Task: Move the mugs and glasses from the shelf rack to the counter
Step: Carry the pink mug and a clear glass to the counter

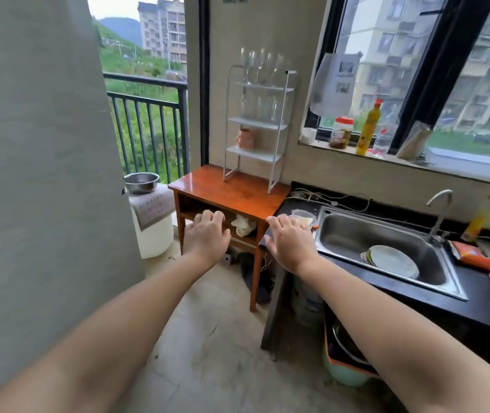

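Note:
A white three-tier shelf rack (281, 126) stands on an orange wooden side table (232, 190) in the corner. Several wine glasses (260, 65) stand on its top tier, several clear tumblers (260, 108) on the middle tier, and a pinkish mug (246, 139) on the bottom tier. The black counter (488, 305) runs to the right of the table. My left hand (206, 236) and my right hand (290, 238) are stretched forward, palms down, fingers apart, holding nothing. Both hover well below and in front of the rack.
A steel sink (345, 231) with plates (392, 260) sits in the counter, a tap (441, 208) behind it. Bottles and a jar (340, 132) line the window sill. A grey wall (38, 144) stands at left; a white bucket with a steel bowl (142, 182) is beside the table.

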### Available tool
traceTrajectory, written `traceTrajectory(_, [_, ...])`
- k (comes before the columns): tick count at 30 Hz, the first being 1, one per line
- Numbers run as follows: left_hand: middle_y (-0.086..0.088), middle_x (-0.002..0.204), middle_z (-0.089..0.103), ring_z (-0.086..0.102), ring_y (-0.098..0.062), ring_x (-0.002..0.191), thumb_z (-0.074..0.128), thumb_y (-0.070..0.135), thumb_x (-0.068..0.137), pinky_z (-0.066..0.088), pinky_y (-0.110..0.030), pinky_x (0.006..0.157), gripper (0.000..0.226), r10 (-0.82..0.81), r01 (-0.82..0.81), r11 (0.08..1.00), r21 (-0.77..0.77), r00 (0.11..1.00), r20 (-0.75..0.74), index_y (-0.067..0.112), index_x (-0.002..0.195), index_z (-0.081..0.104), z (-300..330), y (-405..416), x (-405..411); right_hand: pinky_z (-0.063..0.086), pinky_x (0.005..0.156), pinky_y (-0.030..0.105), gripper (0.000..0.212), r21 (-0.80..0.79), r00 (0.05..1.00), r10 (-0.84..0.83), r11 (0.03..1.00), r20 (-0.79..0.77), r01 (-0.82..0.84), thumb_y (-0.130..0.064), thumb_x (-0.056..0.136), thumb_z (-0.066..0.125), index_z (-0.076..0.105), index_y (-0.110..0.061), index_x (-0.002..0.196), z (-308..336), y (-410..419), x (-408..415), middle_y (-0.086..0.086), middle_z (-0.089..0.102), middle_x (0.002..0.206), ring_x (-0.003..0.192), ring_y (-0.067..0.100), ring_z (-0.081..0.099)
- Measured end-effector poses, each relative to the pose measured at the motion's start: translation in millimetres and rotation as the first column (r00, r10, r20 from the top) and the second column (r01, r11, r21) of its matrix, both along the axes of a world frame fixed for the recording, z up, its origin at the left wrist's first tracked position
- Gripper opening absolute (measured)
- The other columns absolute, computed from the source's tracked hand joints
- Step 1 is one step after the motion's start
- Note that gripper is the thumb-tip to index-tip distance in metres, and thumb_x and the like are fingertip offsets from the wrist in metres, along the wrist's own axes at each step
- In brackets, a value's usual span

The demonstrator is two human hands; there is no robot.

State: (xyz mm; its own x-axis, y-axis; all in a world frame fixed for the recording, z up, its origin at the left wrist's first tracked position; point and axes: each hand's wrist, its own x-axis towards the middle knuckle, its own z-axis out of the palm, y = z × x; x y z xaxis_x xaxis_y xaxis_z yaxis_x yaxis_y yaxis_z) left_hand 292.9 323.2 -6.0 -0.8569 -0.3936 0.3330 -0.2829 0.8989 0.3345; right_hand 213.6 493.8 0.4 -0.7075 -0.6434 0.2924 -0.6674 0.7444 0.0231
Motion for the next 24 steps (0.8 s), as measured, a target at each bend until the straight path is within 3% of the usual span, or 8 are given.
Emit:
traceTrajectory(11, [-0.009,0.121,0.053,0.047,-0.028,0.116,0.047,0.031,0.093,0.039,-0.041,0.096,0.032,0.095,-0.096,0.994,0.060,0.995,0.029,0.014,0.119,0.052,-7,-131,-171,0.040,0.093,0.040,0.042,0.013,1.000,0.020,1.000,0.003,-0.020,-0.037,0.098,0.039,0.041,-0.015,0.134,4,-127,-190,0.007,0.053,0.128,0.114,0.027,0.053])
traceTrajectory(17, [-0.009,0.124,0.054,0.050,-0.027,0.116,0.047,0.032,0.094,0.041,-0.040,0.095,0.036,0.004,-0.004,0.999,0.045,1.000,-0.009,0.014,0.125,0.050,-18,-210,-289,0.040,0.092,0.040,0.042,-0.020,1.000,-0.021,1.000,-0.020,0.021,-0.037,0.098,0.038,0.041,-0.015,0.134,-7,-208,-295,0.007,0.053,0.127,0.113,0.027,0.053])
traceTrajectory(24, [-0.008,0.123,0.055,0.050,-0.027,0.116,0.049,0.029,0.094,0.045,-0.040,0.096,0.033,-0.133,0.136,0.987,0.087,0.990,-0.046,0.014,0.123,0.050,-4,-293,-426,0.040,0.096,0.040,0.041,-0.121,0.980,-0.191,0.973,0.063,0.197,-0.036,0.097,0.040,0.043,-0.016,0.133,11,-278,-413,0.007,0.054,0.130,0.121,0.027,0.051])
